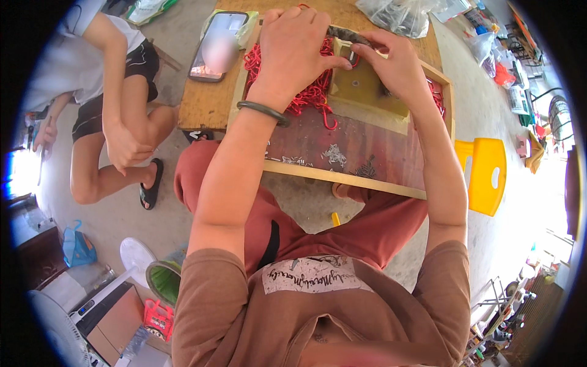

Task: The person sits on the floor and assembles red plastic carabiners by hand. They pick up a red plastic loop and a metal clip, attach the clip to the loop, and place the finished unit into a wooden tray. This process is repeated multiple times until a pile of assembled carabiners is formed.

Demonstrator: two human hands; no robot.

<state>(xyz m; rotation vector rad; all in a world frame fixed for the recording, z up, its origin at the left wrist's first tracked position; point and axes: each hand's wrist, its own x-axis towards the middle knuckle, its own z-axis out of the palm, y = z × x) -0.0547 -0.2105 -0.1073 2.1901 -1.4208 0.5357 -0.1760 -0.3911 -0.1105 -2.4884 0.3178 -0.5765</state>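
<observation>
- The left hand (296, 52) is over the upper part of the tray, back upward, fingers bent over and thumb stretched toward the other hand; whether it grips anything cannot be told.
- The right hand (394, 67) has its thumb and forefinger narrowly bent near the end of a dark curved strip (343, 34); whether they pinch it is unclear.
- A red hook (355, 59) shows just beside the right thumb, above a yellowish-green block (364, 88).
- A heap of red hooks (306, 101) lies beneath and beside the left hand, to the left of the block; more red pieces (436, 96) lie by the tray's right wall.
- The wooden-rimmed tray (342, 179) has a reddish-brown floor, with silvery small pieces (334, 155) and darker small pieces (367, 167) near its front edge.
- The tray rests on a wooden tabletop (199, 107); left of it lies a phone (217, 46) with a lit screen, and beyond it a clear plastic bag (397, 17).
- A yellow stool (489, 196) stands right of the tray.
- At the left, another person (116, 92) sits near the tabletop, wearing dark shorts and a sandal (152, 183).
</observation>
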